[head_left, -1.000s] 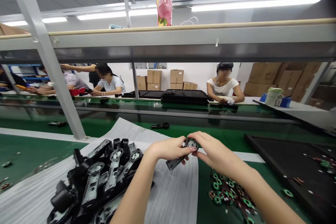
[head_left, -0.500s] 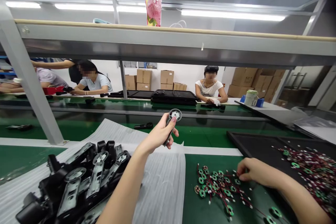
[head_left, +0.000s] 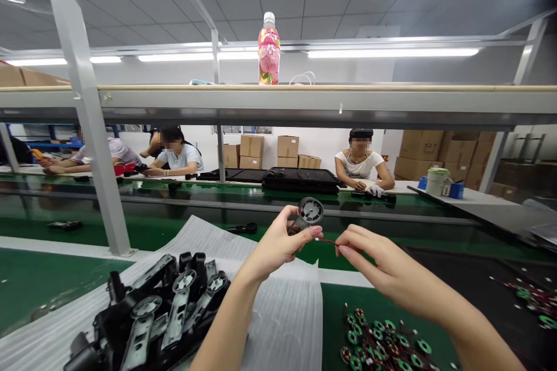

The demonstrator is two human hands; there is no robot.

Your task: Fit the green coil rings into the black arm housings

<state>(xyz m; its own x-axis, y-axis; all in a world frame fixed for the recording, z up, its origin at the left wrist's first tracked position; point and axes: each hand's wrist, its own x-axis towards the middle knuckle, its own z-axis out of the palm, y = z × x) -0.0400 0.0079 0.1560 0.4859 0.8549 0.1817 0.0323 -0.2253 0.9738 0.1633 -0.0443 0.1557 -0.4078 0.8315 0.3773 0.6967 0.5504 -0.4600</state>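
My left hand point(head_left: 278, 243) is raised over the bench and grips a black plastic part with a round grey end point(head_left: 307, 212). My right hand point(head_left: 374, 264) is beside it, thumb and forefinger pinched on a thin red wire point(head_left: 327, 240) that runs toward the part. What hangs on the wire's other end is hidden by my fingers. Below my right wrist lies a heap of small green coils with red leads point(head_left: 378, 345) on the green mat. A pile of the same black parts point(head_left: 152, 313) lies at the lower left on white foam sheet point(head_left: 278, 324).
A black tray point(head_left: 491, 290) with more coils sits at the right. A green conveyor belt point(head_left: 183, 203) carries single black parts past. An overhead shelf point(head_left: 304, 95) holds a pink bottle point(head_left: 268, 57). Several people work across the line; cardboard boxes stand behind them.
My right hand has left the coil heap and come up to the black part, now pinching a red wire. My left hand stayed raised with the part. The camera tilted up.
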